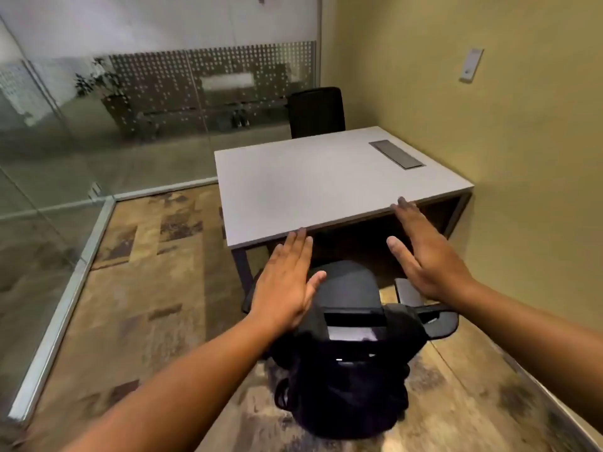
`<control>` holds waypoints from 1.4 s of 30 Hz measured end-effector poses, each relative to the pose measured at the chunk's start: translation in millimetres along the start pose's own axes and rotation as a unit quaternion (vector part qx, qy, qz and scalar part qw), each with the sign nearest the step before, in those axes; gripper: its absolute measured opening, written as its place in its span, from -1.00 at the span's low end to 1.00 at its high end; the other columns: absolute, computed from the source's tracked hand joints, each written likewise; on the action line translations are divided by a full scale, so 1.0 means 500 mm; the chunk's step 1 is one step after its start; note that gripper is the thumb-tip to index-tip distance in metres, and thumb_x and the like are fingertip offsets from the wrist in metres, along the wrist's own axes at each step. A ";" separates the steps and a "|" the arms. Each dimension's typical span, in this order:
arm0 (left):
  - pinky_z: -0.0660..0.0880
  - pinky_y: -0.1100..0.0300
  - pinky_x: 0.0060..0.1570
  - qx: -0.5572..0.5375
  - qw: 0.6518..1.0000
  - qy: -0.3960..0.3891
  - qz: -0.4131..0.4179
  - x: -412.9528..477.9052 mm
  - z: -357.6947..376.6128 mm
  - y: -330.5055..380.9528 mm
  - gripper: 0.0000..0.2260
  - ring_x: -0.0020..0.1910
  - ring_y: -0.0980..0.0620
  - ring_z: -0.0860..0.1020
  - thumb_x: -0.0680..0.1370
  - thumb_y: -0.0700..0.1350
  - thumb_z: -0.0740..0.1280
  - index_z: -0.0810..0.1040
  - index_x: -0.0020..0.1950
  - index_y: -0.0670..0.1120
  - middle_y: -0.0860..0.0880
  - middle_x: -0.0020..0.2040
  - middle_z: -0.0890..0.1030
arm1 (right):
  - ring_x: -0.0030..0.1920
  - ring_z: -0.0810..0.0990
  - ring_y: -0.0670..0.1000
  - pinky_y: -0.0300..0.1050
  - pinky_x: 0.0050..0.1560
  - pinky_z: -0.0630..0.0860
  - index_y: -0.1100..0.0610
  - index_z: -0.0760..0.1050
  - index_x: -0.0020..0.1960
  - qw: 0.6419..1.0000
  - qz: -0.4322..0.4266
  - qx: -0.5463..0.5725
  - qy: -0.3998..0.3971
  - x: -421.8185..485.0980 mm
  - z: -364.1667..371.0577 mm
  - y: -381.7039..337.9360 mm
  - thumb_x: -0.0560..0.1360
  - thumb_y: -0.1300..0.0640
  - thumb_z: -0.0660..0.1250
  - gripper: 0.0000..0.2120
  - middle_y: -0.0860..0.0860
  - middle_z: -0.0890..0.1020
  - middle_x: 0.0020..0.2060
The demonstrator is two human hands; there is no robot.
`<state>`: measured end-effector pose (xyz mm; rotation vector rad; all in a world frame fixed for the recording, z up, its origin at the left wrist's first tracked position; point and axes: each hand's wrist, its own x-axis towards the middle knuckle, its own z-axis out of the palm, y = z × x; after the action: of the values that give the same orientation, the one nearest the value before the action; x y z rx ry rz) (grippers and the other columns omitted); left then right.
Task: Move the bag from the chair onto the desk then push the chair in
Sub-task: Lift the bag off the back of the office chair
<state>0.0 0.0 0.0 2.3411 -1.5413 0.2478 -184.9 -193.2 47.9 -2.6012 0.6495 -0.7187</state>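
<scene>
Both arms stretched forward, palms down. Left hand (287, 282) flat, fingers spread, holding nothing, over the left side of the chair (346, 288). Right hand (427, 252) likewise splayed and empty, fingertips near the front edge of the desk (326, 177). Black bag (342, 386) on the chair seat, below and between the forearms, handle upward. Chair pulled out from the desk. No readable writing on the bag; wall plate (471, 65) too blurred to read.

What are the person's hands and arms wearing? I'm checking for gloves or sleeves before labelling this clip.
Nothing shows on them. The left hand and right hand are bare, without gloves, rings or a watch. Both forearms are uncovered as far back as the picture reaches; no sleeve edge is in view.
</scene>
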 end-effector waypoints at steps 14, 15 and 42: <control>-0.08 0.11 0.50 0.004 0.992 -0.125 0.033 -0.122 0.143 0.005 -0.39 0.54 0.03 -0.01 0.59 0.25 -0.21 0.05 0.56 -0.03 -0.03 0.58 0.09 | 0.55 0.10 -0.08 -0.13 0.52 0.06 -0.03 0.20 0.52 0.976 0.017 -0.130 -0.176 -0.208 0.171 0.096 0.59 -0.26 -0.13 -0.40 -0.05 0.25 0.53; -0.05 0.10 0.49 0.007 0.992 -0.125 0.033 -0.121 0.144 0.007 -0.40 0.54 0.02 0.04 0.60 0.24 -0.20 0.09 0.56 -0.03 -0.03 0.56 0.14 | 0.54 0.16 -0.06 -0.12 0.51 0.08 -0.03 0.25 0.50 0.975 0.019 -0.146 -0.166 -0.211 0.176 0.093 0.59 -0.25 -0.14 -0.42 -0.05 0.31 0.51; 0.54 -0.04 -0.17 0.121 0.927 -0.230 0.271 -0.044 0.059 -0.074 -0.41 0.00 -0.17 0.55 0.52 0.41 -0.01 0.42 0.16 -0.05 -0.11 0.22 0.49 | 0.48 0.27 -0.13 -0.13 0.49 0.18 -0.13 0.32 0.45 0.978 0.050 -0.129 -0.155 -0.213 0.171 0.083 0.58 -0.25 -0.11 -0.47 -0.17 0.40 0.44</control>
<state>24.2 21.9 -40.8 2.1906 -2.5127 0.0060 -232.8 -153.9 -80.8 -2.8041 0.8101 -0.1983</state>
